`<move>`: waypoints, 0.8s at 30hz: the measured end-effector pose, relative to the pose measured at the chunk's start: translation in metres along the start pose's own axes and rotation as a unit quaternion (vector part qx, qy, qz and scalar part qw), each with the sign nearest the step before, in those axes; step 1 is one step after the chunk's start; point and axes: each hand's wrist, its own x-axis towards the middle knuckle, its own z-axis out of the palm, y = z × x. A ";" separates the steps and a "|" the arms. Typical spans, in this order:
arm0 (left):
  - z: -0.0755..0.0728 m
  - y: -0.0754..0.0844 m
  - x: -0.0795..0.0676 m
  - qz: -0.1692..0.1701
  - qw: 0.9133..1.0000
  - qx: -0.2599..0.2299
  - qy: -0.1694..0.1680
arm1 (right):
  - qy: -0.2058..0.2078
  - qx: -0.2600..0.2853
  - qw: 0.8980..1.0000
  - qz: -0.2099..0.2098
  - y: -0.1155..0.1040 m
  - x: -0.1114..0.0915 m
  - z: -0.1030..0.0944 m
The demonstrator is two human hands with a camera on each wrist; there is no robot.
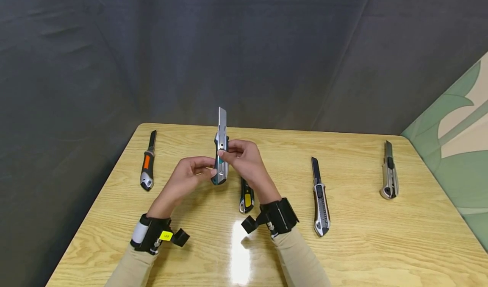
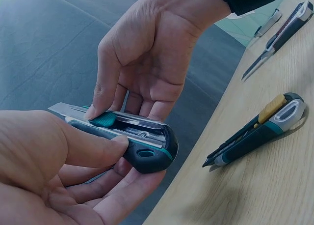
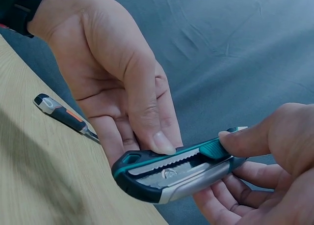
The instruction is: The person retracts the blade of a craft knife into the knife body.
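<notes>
Both hands hold a silver, black and teal utility knife [image 1: 220,174] above the table, its bare blade [image 1: 223,118] pointing up and away. At the butt end, my left hand [image 1: 187,176] pinches the handle between thumb and fingers. My right hand [image 1: 248,163] grips it further up. In the right wrist view the right thumb [image 3: 250,140] presses at the teal slider [image 3: 212,150]. Under the right hand lies a black utility knife with a yellow slider [image 1: 248,199], partly hidden in the head view; the left wrist view shows more of this yellow-slider knife [image 2: 262,126].
On the wooden table [image 1: 358,244], an orange-and-black utility knife [image 1: 147,166] lies at the left. A silver-and-black cutter [image 1: 321,204] lies right of the hands, and a grey cutter [image 1: 389,174] at the far right. A dark cloth [image 1: 267,54] hangs behind the table.
</notes>
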 end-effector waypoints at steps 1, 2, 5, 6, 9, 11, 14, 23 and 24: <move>0.000 0.000 0.000 0.001 1.000 0.000 -0.001 | -0.002 0.001 1.000 0.000 0.000 0.000 -0.001; 0.000 0.001 0.000 0.003 1.000 0.001 -0.003 | -0.004 0.001 1.000 -0.002 0.001 0.000 -0.001; 0.000 0.002 0.000 0.008 1.000 0.008 -0.008 | -0.013 0.001 1.000 -0.006 0.003 0.000 -0.003; 0.000 0.002 0.000 0.010 1.000 0.011 -0.009 | -0.016 0.001 1.000 -0.008 0.003 0.000 -0.003; 0.000 0.011 -0.003 0.008 1.000 0.019 -0.014 | -0.019 0.004 1.000 -0.007 0.005 0.000 -0.004; 0.001 0.019 -0.006 0.006 1.000 0.023 -0.016 | -0.020 0.010 1.000 -0.003 0.006 0.000 -0.005; 0.002 0.031 -0.011 0.003 1.000 0.022 -0.018 | -0.022 0.018 1.000 0.000 0.006 -0.001 -0.005; 0.000 0.025 -0.008 0.007 1.000 0.012 -0.018 | -0.030 0.018 0.999 -0.002 0.005 0.000 -0.004; -0.001 0.022 -0.007 0.007 1.000 0.010 -0.017 | -0.031 0.018 0.999 -0.001 0.005 0.000 -0.004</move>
